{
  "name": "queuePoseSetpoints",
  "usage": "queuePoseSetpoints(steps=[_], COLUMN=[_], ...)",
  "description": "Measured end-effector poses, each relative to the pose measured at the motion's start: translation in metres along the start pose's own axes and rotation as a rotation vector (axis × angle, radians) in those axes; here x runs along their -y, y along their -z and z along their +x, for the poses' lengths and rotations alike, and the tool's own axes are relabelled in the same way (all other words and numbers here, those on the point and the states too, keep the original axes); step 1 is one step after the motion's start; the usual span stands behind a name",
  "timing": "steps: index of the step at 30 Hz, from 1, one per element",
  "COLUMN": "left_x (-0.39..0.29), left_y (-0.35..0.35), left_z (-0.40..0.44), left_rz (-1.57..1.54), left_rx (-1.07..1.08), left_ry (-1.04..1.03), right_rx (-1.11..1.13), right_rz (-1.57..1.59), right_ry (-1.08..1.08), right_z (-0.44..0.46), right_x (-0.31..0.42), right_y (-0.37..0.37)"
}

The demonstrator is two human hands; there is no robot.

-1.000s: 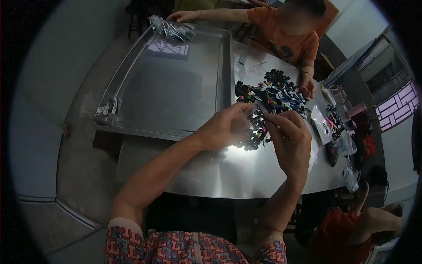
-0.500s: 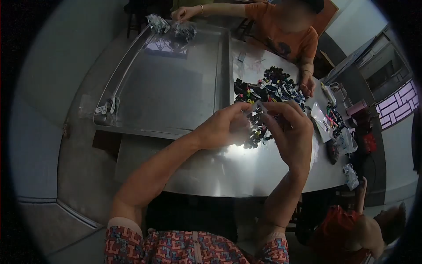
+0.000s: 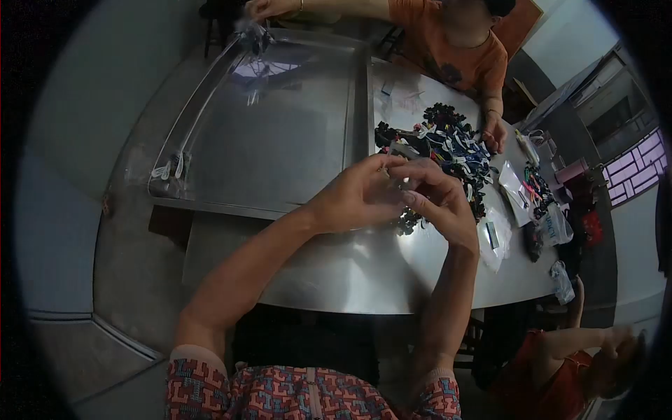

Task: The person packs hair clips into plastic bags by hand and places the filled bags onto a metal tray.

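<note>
My left hand (image 3: 346,199) pinches a small clear plastic bag (image 3: 403,150) by its edge. From the other side my right hand (image 3: 442,199) has its fingers curled in on the same bag, thumb and fingertips close together. The bag is see-through and partly covered by my fingers, so I cannot tell what is inside it. Just beyond both hands lies a pile of small dark pieces (image 3: 455,143), mixed with white and coloured bits; their exact kind is too small to make out.
A large metal tray (image 3: 280,140) takes up the table's left part. Across the table, a person in an orange shirt (image 3: 448,52) reaches to packed bags (image 3: 255,38) at its far corner. White plastic bags (image 3: 514,185) lie at right. Another person in red (image 3: 546,371) is at lower right.
My right hand has shifted left, closer to my left hand. The person opposite has moved a packed bag left to the tray's far corner. The person at lower right has raised an arm.
</note>
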State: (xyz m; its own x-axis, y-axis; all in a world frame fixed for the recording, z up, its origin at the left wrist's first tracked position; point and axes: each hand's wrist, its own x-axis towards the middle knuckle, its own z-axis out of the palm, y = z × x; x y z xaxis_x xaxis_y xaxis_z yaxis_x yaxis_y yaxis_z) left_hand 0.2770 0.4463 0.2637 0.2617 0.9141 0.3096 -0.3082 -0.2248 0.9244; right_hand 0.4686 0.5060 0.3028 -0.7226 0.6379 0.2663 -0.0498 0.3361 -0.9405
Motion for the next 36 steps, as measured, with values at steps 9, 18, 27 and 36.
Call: queuePoseSetpoints(steps=[9, 18, 27, 36], left_x=[-0.005, 0.007, 0.007, 0.003], left_y=[0.008, 0.009, 0.007, 0.01], left_z=[0.002, 0.004, 0.004, 0.003], left_rz=[-0.013, 0.056, 0.045, 0.23], left_rx=[-0.028, -0.1, -0.162, -0.361], left_ry=[0.168, 0.113, 0.038, -0.09], right_rx=[-0.311, -0.421, -0.472, -0.435], right_rz=[0.058, 0.109, 0.032, -0.042], right_ry=[-0.085, -0.082, -0.034, 0.154], right_z=[-0.007, -0.004, -0.004, 0.0], right_x=[-0.02, -0.018, -0.026, -0.04], right_y=[0.003, -0.005, -0.008, -0.016])
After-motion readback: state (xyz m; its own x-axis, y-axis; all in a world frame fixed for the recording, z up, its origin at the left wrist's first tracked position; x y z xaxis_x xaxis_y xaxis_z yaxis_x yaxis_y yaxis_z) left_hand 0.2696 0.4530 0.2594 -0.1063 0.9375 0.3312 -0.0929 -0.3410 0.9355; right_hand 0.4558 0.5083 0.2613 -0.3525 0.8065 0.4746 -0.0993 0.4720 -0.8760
